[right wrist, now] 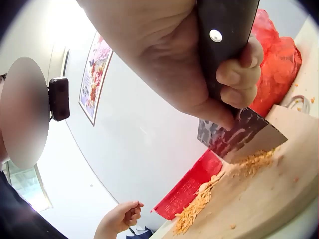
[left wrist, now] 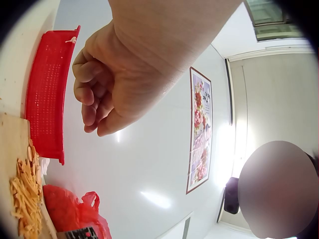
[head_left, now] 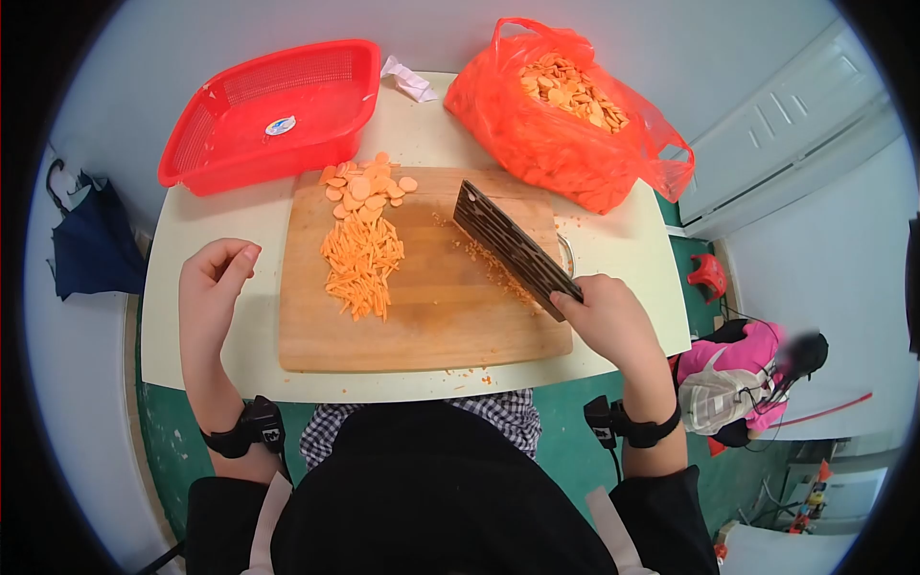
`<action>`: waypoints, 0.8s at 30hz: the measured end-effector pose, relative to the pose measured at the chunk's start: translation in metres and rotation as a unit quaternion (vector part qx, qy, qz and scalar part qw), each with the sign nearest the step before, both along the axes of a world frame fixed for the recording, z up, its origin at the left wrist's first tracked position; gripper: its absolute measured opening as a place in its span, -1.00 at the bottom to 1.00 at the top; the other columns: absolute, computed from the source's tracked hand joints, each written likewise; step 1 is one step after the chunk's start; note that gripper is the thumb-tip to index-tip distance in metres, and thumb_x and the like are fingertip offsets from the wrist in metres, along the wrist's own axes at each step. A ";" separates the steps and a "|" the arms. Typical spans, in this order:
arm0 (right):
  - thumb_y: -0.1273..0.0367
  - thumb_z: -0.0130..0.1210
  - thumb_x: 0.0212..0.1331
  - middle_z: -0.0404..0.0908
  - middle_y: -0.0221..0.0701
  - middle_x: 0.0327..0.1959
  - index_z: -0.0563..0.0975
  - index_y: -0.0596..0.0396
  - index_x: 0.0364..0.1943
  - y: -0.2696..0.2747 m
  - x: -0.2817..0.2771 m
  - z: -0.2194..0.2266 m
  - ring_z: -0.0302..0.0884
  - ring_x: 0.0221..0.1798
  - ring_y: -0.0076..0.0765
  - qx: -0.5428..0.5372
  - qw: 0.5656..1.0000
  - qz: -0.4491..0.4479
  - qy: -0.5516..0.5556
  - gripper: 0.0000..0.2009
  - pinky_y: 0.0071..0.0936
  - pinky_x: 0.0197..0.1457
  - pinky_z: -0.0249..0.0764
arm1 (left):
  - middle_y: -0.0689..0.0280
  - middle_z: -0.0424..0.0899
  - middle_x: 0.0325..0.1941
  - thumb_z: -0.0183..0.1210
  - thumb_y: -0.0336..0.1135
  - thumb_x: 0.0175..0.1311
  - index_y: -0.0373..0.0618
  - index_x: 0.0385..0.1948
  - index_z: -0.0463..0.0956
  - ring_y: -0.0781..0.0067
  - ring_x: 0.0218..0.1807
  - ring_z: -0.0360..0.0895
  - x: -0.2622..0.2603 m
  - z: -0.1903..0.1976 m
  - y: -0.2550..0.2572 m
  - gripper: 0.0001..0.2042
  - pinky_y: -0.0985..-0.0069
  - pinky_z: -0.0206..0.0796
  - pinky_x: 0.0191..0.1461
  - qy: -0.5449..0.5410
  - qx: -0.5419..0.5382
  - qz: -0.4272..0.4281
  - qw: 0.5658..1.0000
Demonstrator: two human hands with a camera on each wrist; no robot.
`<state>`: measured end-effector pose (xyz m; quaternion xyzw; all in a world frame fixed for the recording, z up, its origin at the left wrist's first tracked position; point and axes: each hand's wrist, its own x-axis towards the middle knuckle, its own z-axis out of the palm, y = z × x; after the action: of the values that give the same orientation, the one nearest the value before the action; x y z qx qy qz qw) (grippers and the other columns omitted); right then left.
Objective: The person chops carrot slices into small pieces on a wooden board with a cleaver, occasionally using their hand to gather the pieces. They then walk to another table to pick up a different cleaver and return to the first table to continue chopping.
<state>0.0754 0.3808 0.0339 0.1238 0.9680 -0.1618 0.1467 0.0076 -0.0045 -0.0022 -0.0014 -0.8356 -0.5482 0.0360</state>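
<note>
My right hand grips a cleaver by its black handle. The broad, dark-patterned blade stands on edge over the right part of a wooden cutting board, with small orange crumbs along it. On the board's left side lies a pile of orange strips, seemingly carrot or sweet potato. Thin round orange slices are heaped just behind the strips. Raised left of the board, my left hand holds nothing; its fingers are loosely curled in the left wrist view.
A red plastic basket stands at the back left. Behind the board on the right sits a red plastic bag full of orange slices, and a crumpled wrapper lies between them. A person in pink is off to the right.
</note>
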 end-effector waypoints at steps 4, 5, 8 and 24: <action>0.18 0.06 0.18 0.56 0.03 -0.53 0.59 0.28 -0.46 0.002 -0.001 0.002 0.55 -0.39 0.13 0.006 1.000 -0.012 0.005 -0.64 -0.10 -0.22 0.46 | 0.45 0.49 -0.51 0.20 -0.29 0.25 -0.27 -0.37 0.57 0.71 -0.42 0.34 -0.001 -0.001 0.001 -0.81 0.71 0.16 -0.35 0.000 0.004 -0.003 1.000; 0.18 0.06 0.18 0.56 0.03 -0.53 0.59 0.28 -0.47 0.004 -0.002 -0.003 0.55 -0.39 0.13 0.008 1.000 -0.015 0.006 -0.64 -0.10 -0.23 0.46 | 0.45 0.49 -0.51 0.20 -0.29 0.25 -0.27 -0.37 0.57 0.71 -0.42 0.34 -0.001 -0.003 0.001 -0.81 0.71 0.16 -0.35 -0.001 0.004 -0.004 1.000; 0.17 0.09 0.18 0.49 -0.01 -0.63 0.57 0.31 -0.48 0.012 -0.001 -0.008 0.48 -0.53 0.04 0.001 0.999 0.003 0.036 -0.62 -0.18 -0.37 0.38 | 0.48 0.48 -0.53 0.16 -0.26 0.26 -0.21 -0.35 0.60 0.76 -0.50 0.26 -0.004 -0.005 0.002 -0.81 0.71 0.09 -0.43 0.011 -0.008 -0.007 1.000; 0.17 0.05 0.19 0.57 -0.02 -0.53 0.59 0.25 -0.46 0.002 -0.002 0.001 0.56 -0.40 0.10 0.001 1.000 0.006 -0.005 -0.65 -0.10 -0.24 0.46 | 0.45 0.51 -0.51 0.19 -0.28 0.26 -0.26 -0.35 0.59 0.73 -0.45 0.34 -0.001 -0.001 0.003 -0.81 0.72 0.13 -0.40 0.004 -0.015 0.003 1.000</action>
<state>0.0737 0.3827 0.0346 0.1193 0.9680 -0.1596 0.1524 0.0061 -0.0015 -0.0029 -0.0015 -0.8434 -0.5357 0.0407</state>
